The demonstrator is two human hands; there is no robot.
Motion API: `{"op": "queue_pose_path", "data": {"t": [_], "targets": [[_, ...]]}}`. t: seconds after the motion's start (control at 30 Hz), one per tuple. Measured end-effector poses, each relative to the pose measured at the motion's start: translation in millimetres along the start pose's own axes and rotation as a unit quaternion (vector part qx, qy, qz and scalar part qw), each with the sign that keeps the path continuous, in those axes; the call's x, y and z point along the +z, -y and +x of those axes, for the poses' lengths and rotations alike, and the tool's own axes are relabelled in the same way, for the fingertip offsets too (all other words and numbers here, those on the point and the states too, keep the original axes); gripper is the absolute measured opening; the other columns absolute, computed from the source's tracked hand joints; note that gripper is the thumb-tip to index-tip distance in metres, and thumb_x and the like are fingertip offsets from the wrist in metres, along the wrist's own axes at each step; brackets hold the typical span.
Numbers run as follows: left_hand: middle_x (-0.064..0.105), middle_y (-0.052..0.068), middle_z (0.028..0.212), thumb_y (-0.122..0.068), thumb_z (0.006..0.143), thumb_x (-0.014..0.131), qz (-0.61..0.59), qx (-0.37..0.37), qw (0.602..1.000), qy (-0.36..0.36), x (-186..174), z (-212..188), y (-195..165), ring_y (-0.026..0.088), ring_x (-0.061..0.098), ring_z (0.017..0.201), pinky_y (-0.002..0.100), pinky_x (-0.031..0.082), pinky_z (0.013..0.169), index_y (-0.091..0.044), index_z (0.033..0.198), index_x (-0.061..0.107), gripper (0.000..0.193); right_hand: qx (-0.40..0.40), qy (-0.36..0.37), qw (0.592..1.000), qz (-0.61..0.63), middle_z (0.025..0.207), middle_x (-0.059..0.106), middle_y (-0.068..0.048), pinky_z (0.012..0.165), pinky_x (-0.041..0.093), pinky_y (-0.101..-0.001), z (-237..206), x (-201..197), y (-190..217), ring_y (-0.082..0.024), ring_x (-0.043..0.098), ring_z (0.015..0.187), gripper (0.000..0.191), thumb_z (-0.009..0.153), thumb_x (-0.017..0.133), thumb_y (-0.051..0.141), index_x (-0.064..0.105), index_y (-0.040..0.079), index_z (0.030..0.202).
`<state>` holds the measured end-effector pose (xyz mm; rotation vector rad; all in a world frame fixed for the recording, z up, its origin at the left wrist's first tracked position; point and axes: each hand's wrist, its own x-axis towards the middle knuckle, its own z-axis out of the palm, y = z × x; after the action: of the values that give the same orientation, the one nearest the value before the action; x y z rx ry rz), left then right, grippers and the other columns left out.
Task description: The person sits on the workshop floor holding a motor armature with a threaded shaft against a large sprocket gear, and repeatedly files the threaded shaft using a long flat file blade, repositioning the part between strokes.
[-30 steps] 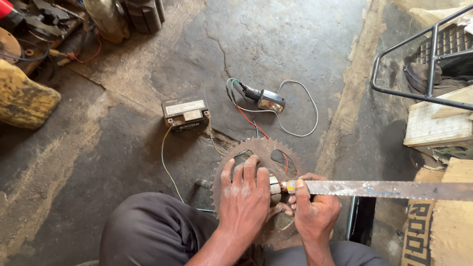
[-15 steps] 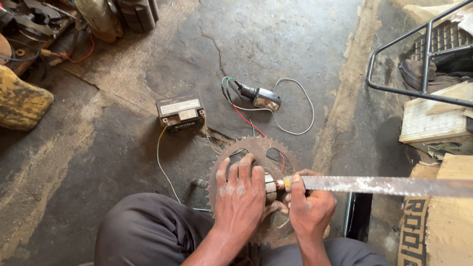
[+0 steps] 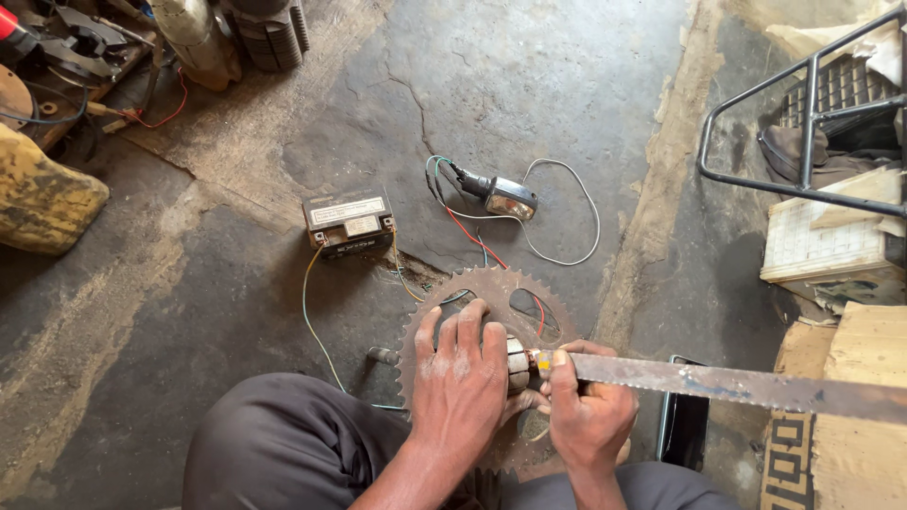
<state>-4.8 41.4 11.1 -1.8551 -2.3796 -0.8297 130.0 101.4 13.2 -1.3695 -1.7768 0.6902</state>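
A rusty toothed sprocket (image 3: 491, 293) lies flat on the concrete floor between my knees. My left hand (image 3: 460, 373) presses down on a small cylindrical metal part (image 3: 517, 364) that sits on the sprocket. My right hand (image 3: 588, 411) grips the near end of a long rusty saw blade (image 3: 746, 385), which stretches off to the right edge. The blade's tip meets the metal part just beside my left fingers.
A small black battery (image 3: 348, 223) with coloured wires stands beyond the sprocket. A turn-signal lamp (image 3: 508, 197) with a looped white wire lies further right. A metal rack (image 3: 803, 123), cardboard boxes (image 3: 850, 416) and a black flat object (image 3: 682, 425) are at right; scrap parts (image 3: 85, 57) at top left.
The view has shifted slightly. My hands stay on the part and the blade, with the blade's end held at about the same spot.
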Motion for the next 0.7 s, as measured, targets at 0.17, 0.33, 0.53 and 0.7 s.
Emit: {"op": "queue_pose_path", "data": {"t": [0.17,0.33,0.53,0.7], "targets": [[0.053,0.017,0.133,-0.032,0.075,0.078,0.0,0.003,1.0,-0.003,-1,2,0,0.032,0.053,0.122,0.056,0.03,0.113,-0.002,0.108,0.058,0.048,0.059,-0.004,0.998,-0.008,0.064,0.07,-0.006,0.049,0.054,-0.0268,0,1,-2,-0.011,0.068,0.053,0.012,0.091,0.069,0.012,0.07,0.0,0.094],[0.053,0.02,0.132,-0.038,0.063,0.086,-0.048,-0.005,0.998,0.027,-5,3,-1,0.035,0.052,0.122,0.058,0.029,0.111,0.0,0.106,0.057,0.064,0.109,-0.023,0.984,0.138,0.067,0.07,-0.005,0.047,0.051,-0.0262,3,3,-2,-0.01,0.065,0.054,0.012,0.094,0.066,0.011,0.068,0.0,0.098],[0.053,0.017,0.135,-0.033,0.069,0.085,-0.008,0.0,1.0,0.007,-4,3,-1,0.032,0.054,0.123,0.056,0.031,0.114,-0.003,0.109,0.057,0.058,0.052,-0.007,0.998,0.035,0.068,0.071,-0.006,0.05,0.055,-0.0256,1,2,-2,-0.01,0.068,0.055,0.012,0.092,0.068,0.009,0.067,-0.002,0.095],[0.053,0.021,0.131,-0.05,0.052,0.087,-0.078,-0.008,0.997,0.019,-11,5,0,0.038,0.052,0.123,0.06,0.029,0.109,0.003,0.108,0.057,0.082,0.107,-0.014,0.984,0.143,0.071,0.069,-0.01,0.048,0.052,-0.0264,5,3,-13,-0.013,0.065,0.055,0.014,0.095,0.066,0.007,0.066,-0.005,0.102]]}}
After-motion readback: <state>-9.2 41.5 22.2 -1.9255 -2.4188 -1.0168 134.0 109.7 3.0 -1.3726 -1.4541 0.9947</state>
